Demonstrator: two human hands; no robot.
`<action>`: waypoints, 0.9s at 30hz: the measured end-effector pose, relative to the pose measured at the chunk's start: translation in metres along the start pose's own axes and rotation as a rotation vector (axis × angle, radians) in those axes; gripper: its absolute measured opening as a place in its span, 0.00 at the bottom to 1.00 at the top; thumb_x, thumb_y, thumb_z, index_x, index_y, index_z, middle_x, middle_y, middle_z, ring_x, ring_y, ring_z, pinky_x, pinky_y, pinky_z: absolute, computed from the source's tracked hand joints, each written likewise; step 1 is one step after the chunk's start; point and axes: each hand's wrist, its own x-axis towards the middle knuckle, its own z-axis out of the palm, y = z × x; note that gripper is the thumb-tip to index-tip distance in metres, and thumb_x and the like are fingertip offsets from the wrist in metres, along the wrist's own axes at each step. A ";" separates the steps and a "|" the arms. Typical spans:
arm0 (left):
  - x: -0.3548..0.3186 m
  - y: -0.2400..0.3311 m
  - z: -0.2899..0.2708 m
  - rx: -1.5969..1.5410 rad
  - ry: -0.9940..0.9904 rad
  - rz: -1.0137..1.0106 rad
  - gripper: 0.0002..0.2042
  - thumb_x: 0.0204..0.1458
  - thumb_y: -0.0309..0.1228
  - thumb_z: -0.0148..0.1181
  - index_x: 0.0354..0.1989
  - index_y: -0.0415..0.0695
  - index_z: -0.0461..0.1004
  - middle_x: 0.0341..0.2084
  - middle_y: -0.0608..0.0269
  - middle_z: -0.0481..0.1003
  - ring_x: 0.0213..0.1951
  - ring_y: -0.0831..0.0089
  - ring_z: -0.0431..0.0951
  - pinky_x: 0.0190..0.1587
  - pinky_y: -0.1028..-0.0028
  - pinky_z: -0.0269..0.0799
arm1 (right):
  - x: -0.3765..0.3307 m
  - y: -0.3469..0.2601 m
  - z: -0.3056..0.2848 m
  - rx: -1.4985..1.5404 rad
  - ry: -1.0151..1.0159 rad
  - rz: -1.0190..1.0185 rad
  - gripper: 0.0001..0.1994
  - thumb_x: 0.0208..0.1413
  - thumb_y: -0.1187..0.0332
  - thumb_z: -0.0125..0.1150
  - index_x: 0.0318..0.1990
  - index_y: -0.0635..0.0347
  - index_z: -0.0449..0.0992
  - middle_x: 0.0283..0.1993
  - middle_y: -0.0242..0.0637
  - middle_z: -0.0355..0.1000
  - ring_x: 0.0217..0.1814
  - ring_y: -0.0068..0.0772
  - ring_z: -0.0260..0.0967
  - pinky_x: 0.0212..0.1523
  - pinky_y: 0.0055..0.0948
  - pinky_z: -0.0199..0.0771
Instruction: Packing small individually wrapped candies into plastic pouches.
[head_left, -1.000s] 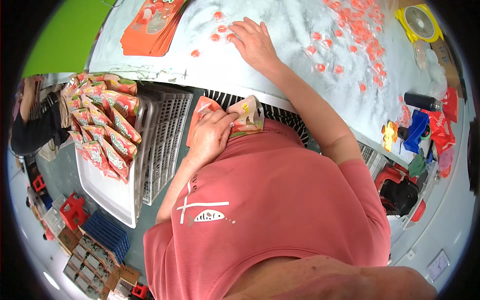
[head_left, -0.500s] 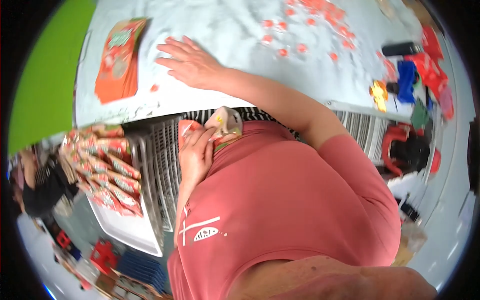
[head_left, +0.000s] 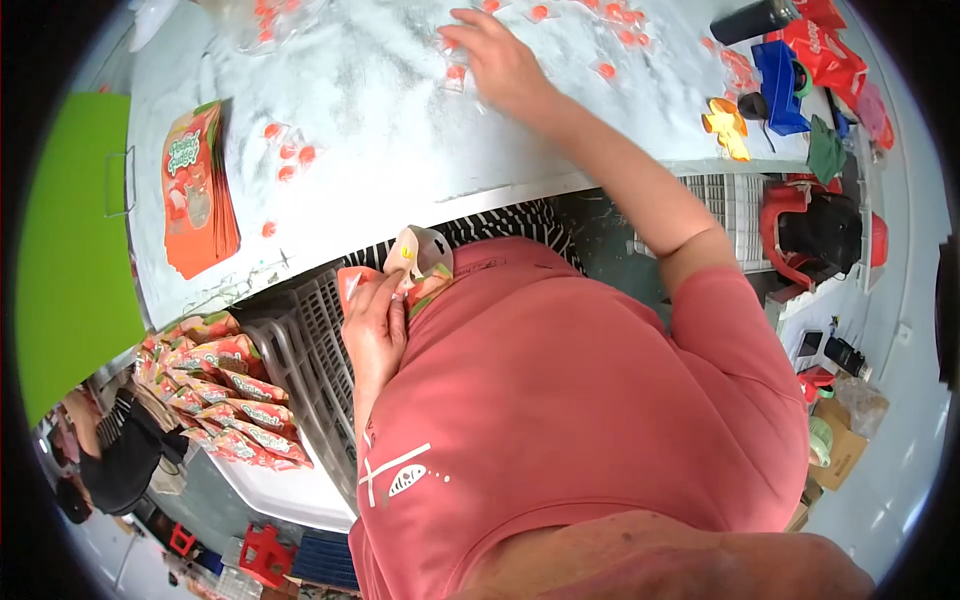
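Observation:
My left hand (head_left: 374, 330) is closed around a red-and-green printed pouch (head_left: 430, 285), held against the front of my shirt at the table's near edge. The pouch's top gapes, showing its pale inside. My right hand (head_left: 505, 72) reaches out over the white table with its fingers stretched and apart. Beside its palm lies a small clear packet with an orange-red piece (head_left: 455, 74). Another such packet shows partly at its fingertips. Several loose packets (head_left: 287, 155) lie farther left, near a stack of flat printed pouches (head_left: 200, 195).
Filled pouches (head_left: 225, 390) are piled on a white tray (head_left: 270, 490) at my lower left, beside grey plastic crates (head_left: 305, 340). A green panel (head_left: 75, 250) borders the table's left. A black bottle (head_left: 753, 20), blue bin (head_left: 780, 88) and red bags (head_left: 822, 55) stand at right.
My right hand has moved away from the left part of the table, toward the right and farther out. My left hand still holds the pouch. The whole view has shifted.

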 end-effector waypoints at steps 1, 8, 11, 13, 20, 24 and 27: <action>0.003 0.001 0.001 -0.009 -0.011 -0.005 0.13 0.52 0.19 0.58 0.46 0.44 0.78 0.37 0.57 0.77 0.41 0.57 0.77 0.45 0.65 0.73 | 0.002 0.006 -0.007 -0.114 -0.047 0.020 0.18 0.56 0.81 0.49 0.52 0.55 0.77 0.58 0.39 0.71 0.50 0.42 0.74 0.44 0.32 0.79; 0.001 0.000 0.003 0.012 0.049 0.057 0.09 0.58 0.23 0.58 0.46 0.42 0.78 0.33 0.56 0.76 0.29 0.62 0.76 0.34 0.71 0.72 | 0.003 -0.019 -0.050 0.409 -0.122 0.254 0.18 0.59 0.62 0.60 0.54 0.62 0.73 0.54 0.48 0.71 0.48 0.41 0.73 0.45 0.35 0.76; 0.004 0.003 0.002 0.025 0.043 0.087 0.09 0.58 0.23 0.58 0.46 0.42 0.78 0.32 0.56 0.76 0.29 0.62 0.76 0.34 0.71 0.72 | -0.018 0.002 -0.033 0.127 -0.220 0.192 0.17 0.56 0.80 0.54 0.52 0.55 0.77 0.57 0.37 0.70 0.55 0.38 0.72 0.51 0.32 0.75; 0.004 0.005 0.001 0.012 0.012 0.043 0.11 0.55 0.22 0.58 0.46 0.43 0.78 0.35 0.56 0.77 0.35 0.59 0.76 0.38 0.67 0.73 | -0.034 -0.004 -0.023 0.150 -0.218 0.106 0.17 0.56 0.80 0.55 0.51 0.55 0.77 0.57 0.37 0.70 0.54 0.38 0.72 0.50 0.32 0.76; 0.000 0.001 0.000 0.024 0.032 0.056 0.10 0.58 0.24 0.58 0.47 0.43 0.78 0.31 0.56 0.76 0.28 0.62 0.75 0.33 0.71 0.72 | -0.047 0.004 -0.043 0.069 0.059 0.307 0.15 0.58 0.76 0.55 0.52 0.56 0.76 0.59 0.36 0.69 0.55 0.38 0.72 0.52 0.30 0.74; 0.004 0.004 0.001 0.024 0.016 0.049 0.10 0.58 0.24 0.58 0.47 0.43 0.78 0.31 0.57 0.75 0.28 0.63 0.74 0.32 0.71 0.71 | -0.067 0.013 -0.033 0.089 -0.042 0.333 0.16 0.61 0.73 0.52 0.56 0.55 0.75 0.61 0.38 0.68 0.57 0.37 0.71 0.56 0.29 0.70; 0.004 0.002 0.002 0.007 0.022 0.064 0.10 0.58 0.25 0.59 0.47 0.43 0.78 0.30 0.57 0.75 0.27 0.63 0.73 0.32 0.71 0.70 | -0.059 0.002 -0.031 0.393 0.009 0.369 0.18 0.63 0.71 0.51 0.60 0.56 0.72 0.63 0.41 0.66 0.62 0.37 0.66 0.62 0.30 0.65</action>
